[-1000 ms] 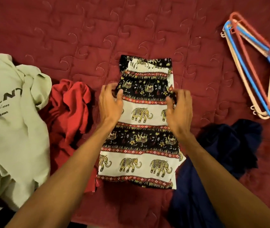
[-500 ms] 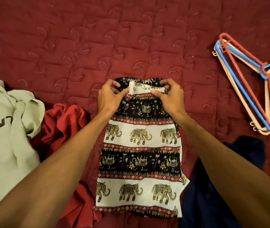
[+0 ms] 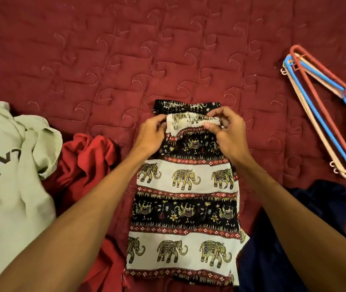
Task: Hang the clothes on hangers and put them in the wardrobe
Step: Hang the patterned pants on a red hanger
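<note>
Head view shows the elephant-print garment (image 3: 185, 209) lying flat at centre on the red quilt (image 3: 125, 60); left hand (image 3: 150, 132) and right hand (image 3: 225, 133) both pinch its gathered waistband (image 3: 189, 123); hangers (image 3: 323, 91) lie at two o'clock, well apart; likely risk: folded layers slide apart if either pinch slackens on lifting.

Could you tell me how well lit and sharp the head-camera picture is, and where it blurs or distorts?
Head view: warm, dim light, no glare; the elephant-print garment is sharp at centre; lettering on the pale shirt at left is smeared; the navy garment is almost lost in shadow; wide-angle perspective swells the left forearm and right forearm toward the bottom edge.
</note>
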